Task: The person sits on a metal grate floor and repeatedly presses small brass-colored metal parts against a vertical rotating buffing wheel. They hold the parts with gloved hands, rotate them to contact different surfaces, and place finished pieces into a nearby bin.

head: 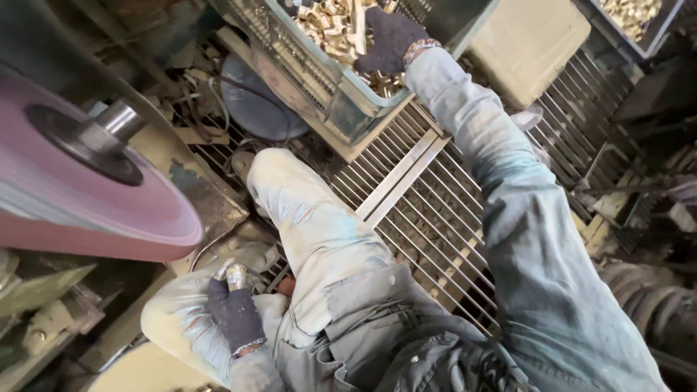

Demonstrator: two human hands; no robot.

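Observation:
My right hand, in a dark glove, reaches far forward into a green plastic crate full of small brass fittings. Its fingers are curled down among the fittings; what it grips is hidden. My left hand, also in a dark fingerless glove, rests on my left knee and holds a small shiny metal piece between thumb and fingers. A large pink polishing wheel with a metal hub stands just left of that hand.
A metal floor grate runs under my legs. A beige block lies beyond it, and a second crate of brass parts stands at the top right. A round grey lid and scrap lie near the machine base.

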